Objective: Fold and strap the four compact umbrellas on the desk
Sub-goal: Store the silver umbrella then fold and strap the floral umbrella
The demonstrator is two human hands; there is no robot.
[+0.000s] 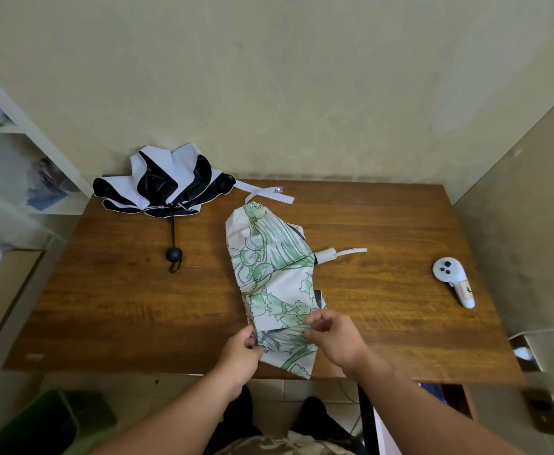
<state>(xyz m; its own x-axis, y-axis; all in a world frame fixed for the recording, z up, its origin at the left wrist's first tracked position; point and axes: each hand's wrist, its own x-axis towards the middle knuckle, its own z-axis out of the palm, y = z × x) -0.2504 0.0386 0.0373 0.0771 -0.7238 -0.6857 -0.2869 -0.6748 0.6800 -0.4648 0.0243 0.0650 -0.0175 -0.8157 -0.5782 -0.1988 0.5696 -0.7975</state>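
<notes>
- Pinching the near edge of the green floral umbrella [274, 277], the left hand [241, 351] grips the canopy fabric at its left side, fingers curled onto the cloth; this looks like an anchor so that the pleat does not slide.
- Grasping the same canopy a little to the right, the right hand [333, 336] has thumb and fingers closed on a fold, probably to gather the loose panels one over another before rolling.
- Lying along the middle of the wooden desk [104, 307], that umbrella has its tip toward the wall and its hem over the near edge, which puts the slack cloth right under both hands.
- Its white handle [324, 256] and wrist loop stick out to the right from under the canopy, so the shaft seems collapsed but the cloth is not yet wrapped.
- A white strap with a snap [274, 193] lies on the desk just beyond the floral tip; which umbrella it belongs to I cannot tell.
- At the far left corner the black and white umbrella [164, 187] sits splayed, ribs loose, its black knob handle [174, 254] pointing toward the person: untouched, judged to be waiting its turn.
- Only two umbrellas show; neither is strapped.
- A white handheld controller [452, 280] rests well apart at the right, clear of the folding work.
</notes>
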